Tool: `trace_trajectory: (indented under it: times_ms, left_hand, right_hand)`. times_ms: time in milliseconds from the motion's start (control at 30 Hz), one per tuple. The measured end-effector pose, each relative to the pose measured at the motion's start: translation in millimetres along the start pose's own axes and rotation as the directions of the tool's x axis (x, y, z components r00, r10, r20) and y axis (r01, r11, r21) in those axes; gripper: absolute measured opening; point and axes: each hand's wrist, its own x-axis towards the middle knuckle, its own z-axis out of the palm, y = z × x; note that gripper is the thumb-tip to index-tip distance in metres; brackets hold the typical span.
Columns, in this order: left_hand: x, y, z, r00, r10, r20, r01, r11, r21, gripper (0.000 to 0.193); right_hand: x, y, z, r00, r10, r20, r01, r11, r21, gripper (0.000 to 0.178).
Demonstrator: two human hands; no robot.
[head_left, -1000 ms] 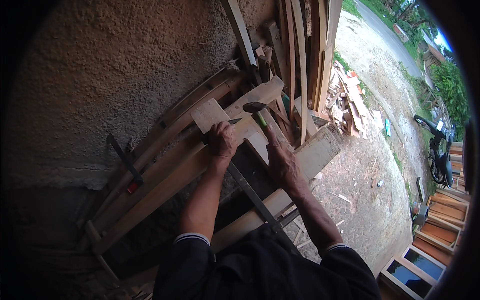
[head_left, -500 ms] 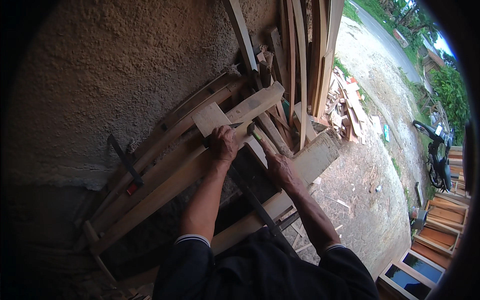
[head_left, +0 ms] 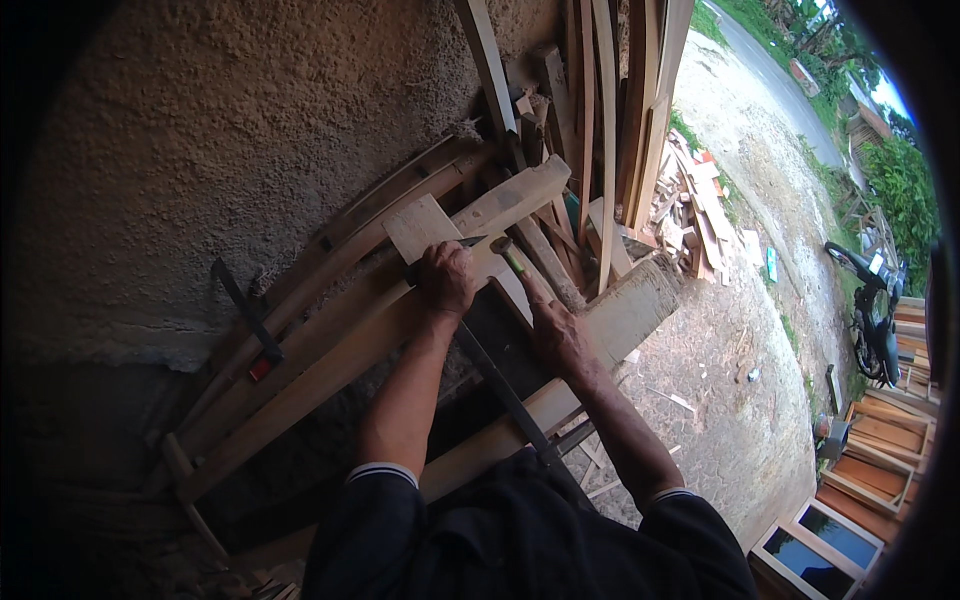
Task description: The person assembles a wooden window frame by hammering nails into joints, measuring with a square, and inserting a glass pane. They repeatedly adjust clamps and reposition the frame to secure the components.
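Observation:
My right hand grips a small hammer by its green-yellow handle, index finger stretched along it. The dark hammer head is at the upper face of a pale wooden beam. Just left of it, my left hand is closed at the beam; a thin dark metal piece sticks out past its knuckles. What the fingers wrap round is hidden. A short wooden block lies beyond this hand. Between my forearms, a dark metal bar runs across the wooden frame.
A dark clamp with a red part sits on the boards at left. Rough wall rises behind. Long planks lean at the back. Offcuts lie heaped on the ground. A motorcycle and wooden frames stand at right.
The hammer head has shifted slightly up and toward my left hand. My left hand stays closed at the same spot on the beam. The whole view has tilted a little.

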Motion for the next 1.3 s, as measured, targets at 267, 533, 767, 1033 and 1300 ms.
trace_trajectory:
  times_ms: [267,533,767,1033,1300]
  left_hand:
    - [5.1,0.1,-4.5,0.986,0.14,0.087,-0.152,0.977,0.147,0.02]
    - [21.0,34.5,-7.1,0.961,-0.247,0.127,0.214,0.95,0.227,0.063]
    - [20.9,28.7,-1.3,0.962,-0.235,0.137,0.201,0.954,0.223,0.053]
    - [17.5,3.8,5.9,0.97,-0.137,0.2,0.119,0.988,0.099,0.028]
    - [-48.8,57.0,7.9,0.973,0.07,0.218,-0.089,0.993,0.077,0.061]
  right_hand:
    - [-5.2,13.9,3.3,0.999,0.034,-0.024,-0.033,0.997,0.063,0.08]
    - [-52.4,48.4,-11.7,0.963,0.243,-0.119,-0.216,0.955,0.204,0.071]
    - [-66.8,58.2,-5.4,0.956,0.273,-0.105,-0.235,0.93,0.282,0.068]
    - [-94.9,138.9,9.9,0.776,0.604,-0.184,-0.603,0.795,0.066,0.051]
    - [-99.7,176.5,42.9,0.682,0.685,-0.257,-0.684,0.722,0.108,0.062]
